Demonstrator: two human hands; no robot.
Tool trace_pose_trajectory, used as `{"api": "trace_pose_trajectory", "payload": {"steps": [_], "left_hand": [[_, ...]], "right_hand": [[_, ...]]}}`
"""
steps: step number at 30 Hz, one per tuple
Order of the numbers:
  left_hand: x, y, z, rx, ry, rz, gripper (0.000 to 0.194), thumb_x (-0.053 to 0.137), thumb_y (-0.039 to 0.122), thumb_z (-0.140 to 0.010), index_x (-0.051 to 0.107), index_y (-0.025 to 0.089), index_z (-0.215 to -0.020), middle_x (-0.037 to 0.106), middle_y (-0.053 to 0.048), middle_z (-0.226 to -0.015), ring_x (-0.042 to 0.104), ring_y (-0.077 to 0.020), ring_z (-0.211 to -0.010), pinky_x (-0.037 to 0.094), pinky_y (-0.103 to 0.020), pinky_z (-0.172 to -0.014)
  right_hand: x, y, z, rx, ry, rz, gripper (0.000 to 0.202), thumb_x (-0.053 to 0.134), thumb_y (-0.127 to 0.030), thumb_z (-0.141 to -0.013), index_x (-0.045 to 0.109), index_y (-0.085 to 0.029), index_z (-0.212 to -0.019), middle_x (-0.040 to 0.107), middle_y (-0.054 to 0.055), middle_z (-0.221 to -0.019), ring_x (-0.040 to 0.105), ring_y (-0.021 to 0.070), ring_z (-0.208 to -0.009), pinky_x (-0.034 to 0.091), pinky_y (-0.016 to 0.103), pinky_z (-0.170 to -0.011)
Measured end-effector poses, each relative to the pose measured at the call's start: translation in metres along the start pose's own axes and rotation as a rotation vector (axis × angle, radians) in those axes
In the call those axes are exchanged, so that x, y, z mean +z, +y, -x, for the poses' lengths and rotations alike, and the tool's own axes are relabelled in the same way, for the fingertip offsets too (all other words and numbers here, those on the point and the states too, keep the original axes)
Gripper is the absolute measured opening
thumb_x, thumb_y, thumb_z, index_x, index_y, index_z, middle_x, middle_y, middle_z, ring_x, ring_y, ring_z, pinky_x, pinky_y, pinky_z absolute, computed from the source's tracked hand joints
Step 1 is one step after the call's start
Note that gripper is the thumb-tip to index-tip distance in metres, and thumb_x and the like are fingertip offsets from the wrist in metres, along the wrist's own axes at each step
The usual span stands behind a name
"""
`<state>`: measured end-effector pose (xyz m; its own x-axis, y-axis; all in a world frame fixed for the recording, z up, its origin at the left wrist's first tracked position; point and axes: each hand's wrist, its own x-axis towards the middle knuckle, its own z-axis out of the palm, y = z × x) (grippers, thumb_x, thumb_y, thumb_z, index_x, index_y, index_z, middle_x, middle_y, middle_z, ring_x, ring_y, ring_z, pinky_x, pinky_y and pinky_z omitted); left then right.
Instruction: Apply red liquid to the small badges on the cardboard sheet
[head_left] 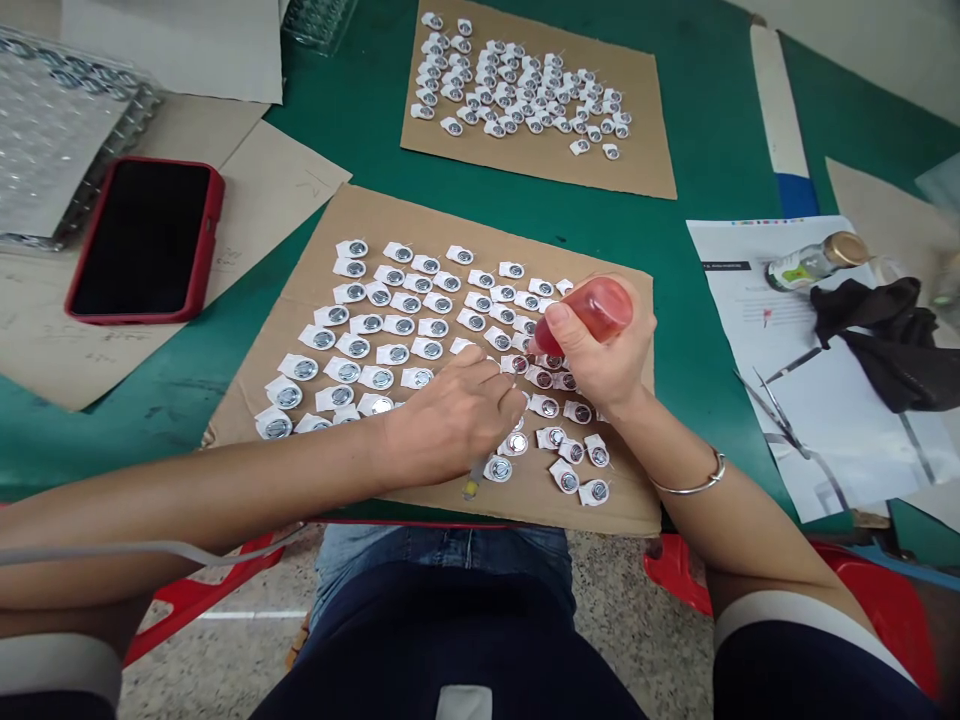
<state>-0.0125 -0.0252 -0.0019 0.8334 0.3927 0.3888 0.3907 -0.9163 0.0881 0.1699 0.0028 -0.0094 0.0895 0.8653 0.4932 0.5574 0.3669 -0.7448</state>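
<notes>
Overhead view of a person at a green worktop point(720, 110), both hands over a brown cardboard sheet point(630, 490) w/ rows of small silver-and-white discs point(392, 355), each w/ a white tab. R hand point(604, 340) is wrapped round a soft red bottle point(600, 308), thumb pressed on its side, nozzle angled down & left, close above the discs near mid-sheet. L hand point(472, 410) is beside it, fingers curled in; can't tell what they grip, as the knuckles hide it, but a slim clear stick w/ a yellow end point(471, 488) pokes out below the palm. To do this well, I'd say: hold the nozzle just over one disc at a time, squeeze lightly & evenly, ease off before moving on, & work row by row so none gets missed. L forearm is low over the near-left rows, so best lift it a bit, else it may nudge discs askew. Loose group at near R is less orderly; straightening it would prob. help. A 2nd cardboard sheet point(649, 120), also w/ discs, lies beyond. Red-cased phone point(142, 240) far L; jar point(806, 265), black cloth point(900, 340) & printed paper point(735, 340) at R.
</notes>
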Motion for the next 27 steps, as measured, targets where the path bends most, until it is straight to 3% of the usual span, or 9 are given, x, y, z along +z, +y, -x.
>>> {"api": "trace_pose_trajectory", "payload": {"steps": [15, 27], "left_hand": [[-0.001, -0.011, 0.000, -0.058, -0.026, 0.149, 0.018, 0.043, 0.009, -0.079, 0.049, 0.016, -0.063, 0.050, -0.001, -0.060, 0.042, -0.0124, -0.059, 0.038, -0.029, -0.064], [0.000, -0.014, -0.002, -0.131, -0.013, 0.288, 0.016, 0.045, 0.008, -0.077, 0.057, 0.013, -0.069, 0.057, -0.002, -0.063, 0.053, -0.0135, -0.061, 0.043, -0.032, -0.067]], "right_hand": [[-0.007, -0.001, 0.001, -0.061, -0.019, 0.087, 0.030, 0.065, -0.051, -0.071, 0.054, -0.023, -0.075, 0.059, 0.002, -0.072, 0.058, 0.0178, -0.069, 0.052, 0.041, -0.069], [-0.008, 0.003, 0.004, -0.183, -0.061, 0.008, 0.025, 0.066, -0.043, -0.072, 0.051, -0.023, -0.074, 0.056, 0.000, -0.068, 0.055, 0.0154, -0.064, 0.049, 0.036, -0.059]]}}
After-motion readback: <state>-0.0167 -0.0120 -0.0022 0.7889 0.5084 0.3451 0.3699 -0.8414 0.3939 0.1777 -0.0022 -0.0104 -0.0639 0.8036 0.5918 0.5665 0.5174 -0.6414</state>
